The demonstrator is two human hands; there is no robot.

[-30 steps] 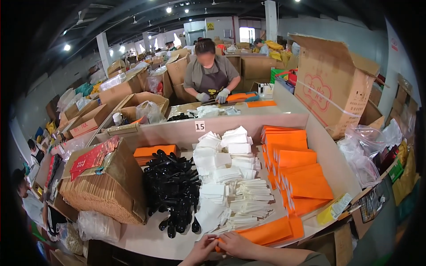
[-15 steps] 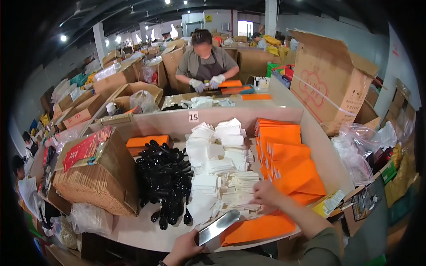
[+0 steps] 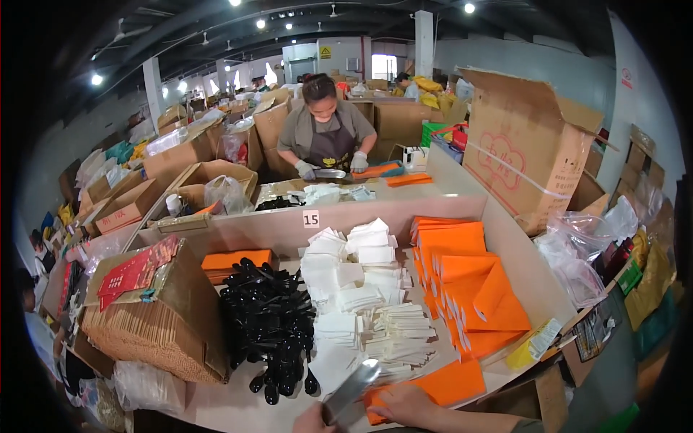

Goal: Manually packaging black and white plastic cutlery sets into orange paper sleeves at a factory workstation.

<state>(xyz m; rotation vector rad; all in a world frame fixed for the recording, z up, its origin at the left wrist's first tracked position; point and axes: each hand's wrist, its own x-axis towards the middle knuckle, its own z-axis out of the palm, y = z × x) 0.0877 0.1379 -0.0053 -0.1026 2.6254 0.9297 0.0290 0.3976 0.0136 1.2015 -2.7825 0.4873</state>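
At the near edge of the table my left hand is closed round the lower end of a flat, shiny silver piece with a rounded tip. Motion blurs the piece, and I cannot tell its exact kind. Beside it, my right hand is over the near part of an orange pouch lying flat; its fingers are smeared by motion. Beyond my hands lie stacks of small white paper packets. To their left is a heap of black spoons, to their right a fanned stack of orange pouches.
A cardboard box with red paper on top stands at the left. More orange pouches lie behind the spoons. A low partition crosses the back. Beyond it a person in white gloves works. A tall carton stands at the right.
My right hand has moved from the white packets down and left to the orange pouch, close to the silver piece. The view has tilted upward. Across the partition, the person's gloved hands have moved apart.
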